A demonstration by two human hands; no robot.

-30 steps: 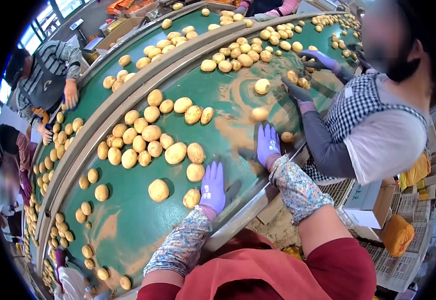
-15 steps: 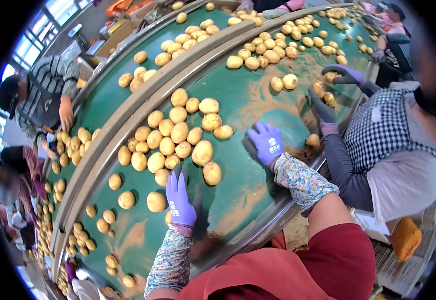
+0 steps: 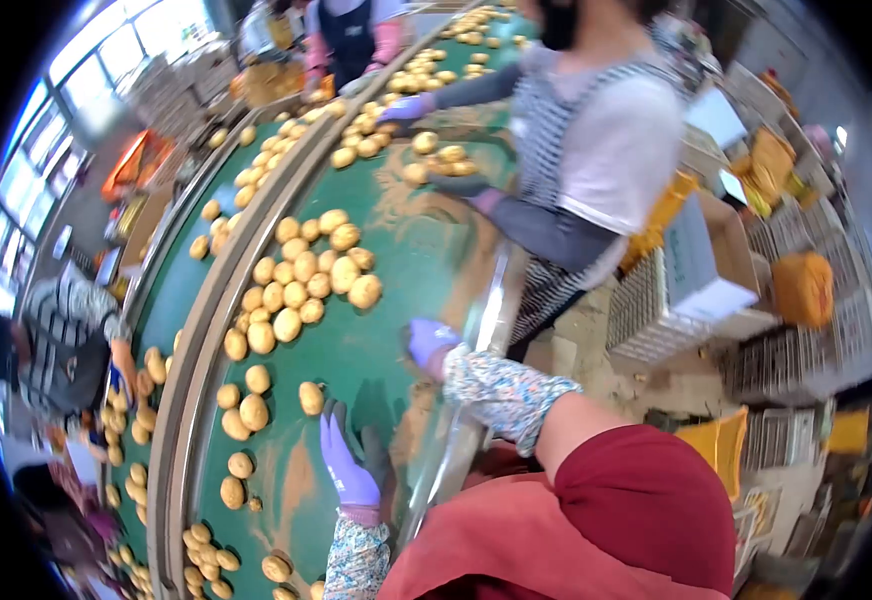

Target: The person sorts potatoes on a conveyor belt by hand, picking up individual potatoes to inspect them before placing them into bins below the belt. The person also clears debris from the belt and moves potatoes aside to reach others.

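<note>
Left hand [image 3: 346, 468] and right hand [image 3: 426, 340], two purple gloves on one conveyor belt [image 3: 361, 335].
The left lies flat and empty with fingers spread, near one lone potato [image 3: 311, 397] mid-belt. Three potatoes [image 3: 254, 412] sit toward the far edge. The right's fingers are too blurred to tell.

Bright, even daylight, pouring in through windows [image 3: 106, 70] up and left of the green belt [image 3: 356, 370]. Panes blown out to white. Soft, short shadows on the belt, falling just right of each potato [image 3: 311, 397] and right of the left hand [image 3: 348, 470]. Pale sheen along the metal rim [image 3: 486, 330] at the belt's right edge. Strong fisheye bending, belt bowed into a curve, black vignette all round. Motion blur throughout, heaviest beyond the belt's far end and among boxes [image 3: 696, 270] to its right; closest to sharp at mid-belt.
</note>
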